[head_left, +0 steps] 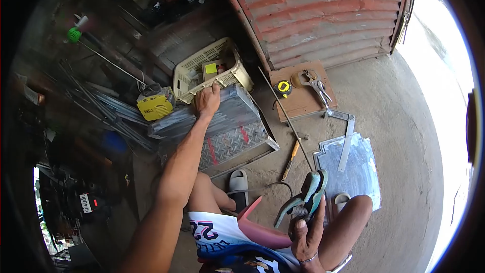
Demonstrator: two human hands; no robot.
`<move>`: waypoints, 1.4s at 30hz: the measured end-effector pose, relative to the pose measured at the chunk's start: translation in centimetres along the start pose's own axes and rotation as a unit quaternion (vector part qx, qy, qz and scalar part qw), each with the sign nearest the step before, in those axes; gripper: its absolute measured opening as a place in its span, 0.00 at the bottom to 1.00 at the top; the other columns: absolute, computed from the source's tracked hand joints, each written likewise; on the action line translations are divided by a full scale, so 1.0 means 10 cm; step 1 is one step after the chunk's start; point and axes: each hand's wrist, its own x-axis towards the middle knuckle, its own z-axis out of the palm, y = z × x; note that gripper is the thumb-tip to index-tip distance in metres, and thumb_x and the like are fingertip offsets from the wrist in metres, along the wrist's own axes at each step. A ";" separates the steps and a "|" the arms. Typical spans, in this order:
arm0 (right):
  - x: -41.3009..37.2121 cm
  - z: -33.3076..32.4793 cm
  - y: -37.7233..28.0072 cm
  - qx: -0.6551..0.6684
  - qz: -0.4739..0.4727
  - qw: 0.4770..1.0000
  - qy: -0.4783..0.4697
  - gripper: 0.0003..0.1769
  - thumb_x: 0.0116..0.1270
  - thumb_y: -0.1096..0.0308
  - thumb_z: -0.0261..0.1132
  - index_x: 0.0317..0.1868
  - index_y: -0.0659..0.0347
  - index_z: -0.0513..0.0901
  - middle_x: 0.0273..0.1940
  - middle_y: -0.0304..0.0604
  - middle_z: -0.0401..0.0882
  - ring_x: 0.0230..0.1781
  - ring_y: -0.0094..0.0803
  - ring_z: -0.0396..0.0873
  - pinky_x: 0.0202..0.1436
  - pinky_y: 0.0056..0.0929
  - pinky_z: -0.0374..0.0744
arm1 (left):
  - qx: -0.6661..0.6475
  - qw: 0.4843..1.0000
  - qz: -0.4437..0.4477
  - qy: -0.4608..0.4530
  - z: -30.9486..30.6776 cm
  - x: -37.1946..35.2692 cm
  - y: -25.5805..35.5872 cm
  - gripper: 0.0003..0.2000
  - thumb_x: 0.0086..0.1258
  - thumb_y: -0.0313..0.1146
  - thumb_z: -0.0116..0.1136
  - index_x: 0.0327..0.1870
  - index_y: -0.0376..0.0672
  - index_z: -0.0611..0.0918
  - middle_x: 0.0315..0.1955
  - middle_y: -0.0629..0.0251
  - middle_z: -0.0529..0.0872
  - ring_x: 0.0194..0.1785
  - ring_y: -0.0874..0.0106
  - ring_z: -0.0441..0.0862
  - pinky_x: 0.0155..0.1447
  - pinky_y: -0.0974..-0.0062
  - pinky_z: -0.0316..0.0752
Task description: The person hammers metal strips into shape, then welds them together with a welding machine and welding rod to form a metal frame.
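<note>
My left hand (207, 102) is curled over the far top edge of a grey metal box (214, 119), close against the rim of a cream plastic crate (199, 60). Its fingertips are hidden behind that edge. The box's near face is diamond tread plate (232, 144) with red marks. In my right hand (307, 240), low and right of centre, is a green welding ground clamp (314, 192) with a coil spring, its jaw end pointing up. A dark cable (275, 184) curves on the ground near the clamp.
A low wooden stool (303, 105) bears a tape measure (284, 88) and locking pliers (318, 88). A square (346, 141) lies on sheet metal (361, 177). A hammer (291, 161) and a long thin rod (288, 116) lie nearby. A yellow machine (155, 107) stands beside the crate.
</note>
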 end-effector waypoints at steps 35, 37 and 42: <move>-0.03 0.06 -0.12 -0.159 -0.082 0.982 -0.052 0.36 0.78 0.70 0.54 0.80 0.70 0.50 0.51 0.52 0.82 0.39 0.30 0.78 0.44 0.26 0.78 | 0.031 0.998 -0.020 -0.042 -0.02 0.14 0.05 0.30 0.77 0.57 0.40 0.36 0.39 0.89 0.37 0.44 0.88 0.44 0.41 0.85 0.50 0.45 0.78; -0.05 0.06 -0.08 -0.162 -0.083 0.982 -0.056 0.36 0.78 0.71 0.54 0.80 0.70 0.50 0.52 0.52 0.82 0.39 0.30 0.78 0.44 0.27 0.79 | 0.027 0.998 -0.033 -0.049 -0.05 0.13 0.07 0.30 0.77 0.57 0.40 0.36 0.39 0.89 0.37 0.44 0.88 0.44 0.41 0.85 0.50 0.45 0.78; -0.09 0.06 0.04 -0.128 -0.017 0.990 -0.049 0.36 0.78 0.72 0.54 0.80 0.70 0.50 0.50 0.54 0.82 0.39 0.32 0.79 0.44 0.28 0.79 | 0.029 0.998 -0.032 -0.053 -0.07 0.12 0.09 0.30 0.77 0.57 0.40 0.36 0.39 0.89 0.37 0.44 0.88 0.44 0.41 0.85 0.50 0.44 0.78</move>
